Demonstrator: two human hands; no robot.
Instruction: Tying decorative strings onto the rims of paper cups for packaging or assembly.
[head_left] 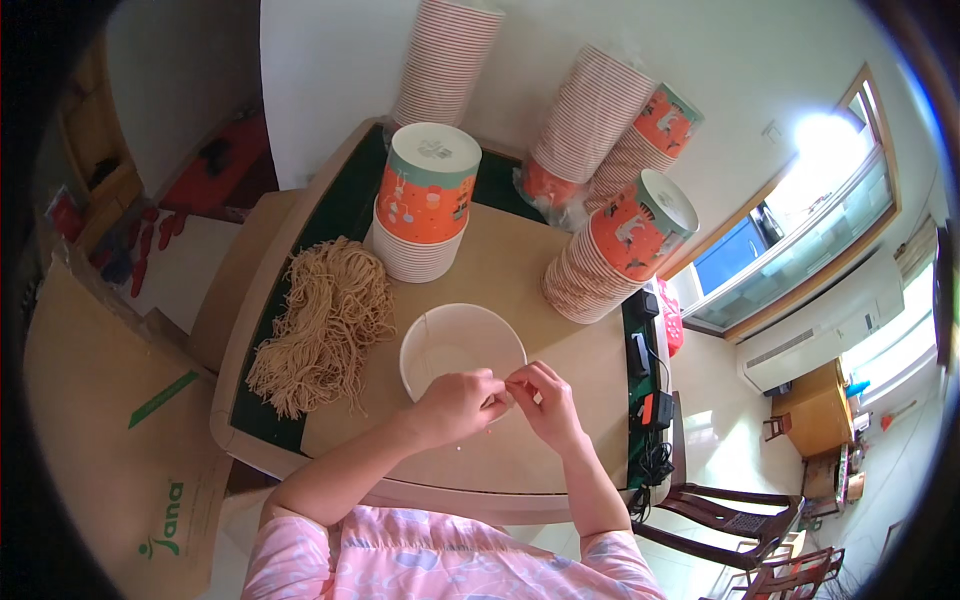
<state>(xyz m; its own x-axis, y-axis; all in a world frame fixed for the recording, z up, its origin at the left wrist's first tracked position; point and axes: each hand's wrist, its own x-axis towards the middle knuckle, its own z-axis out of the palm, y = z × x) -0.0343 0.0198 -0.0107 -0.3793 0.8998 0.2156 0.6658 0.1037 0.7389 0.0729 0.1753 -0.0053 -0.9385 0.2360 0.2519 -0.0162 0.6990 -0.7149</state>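
Observation:
A white paper bucket [462, 340] stands mouth up on the brown board, with a thin pale line faintly visible inside. Over its near right rim my left hand [458, 408] and my right hand [547, 405] meet, fingertips pinched together. Whatever they hold is too small to make out. To the left lies a loose heap of beige cotton string [325, 325]. Beyond the bucket stands an upside-down stack of paper buckets [428, 205], the top one orange and green. Another such stack [625, 245] leans at the right.
Tall plastic-wrapped stacks of buckets [447, 60] stand along the table's back edge by the wall. Black chargers and cables [655, 455] line the right edge of the table [345, 475]. A large cardboard box [120, 420] is at the left, and a dark wooden chair [720, 520] at the right.

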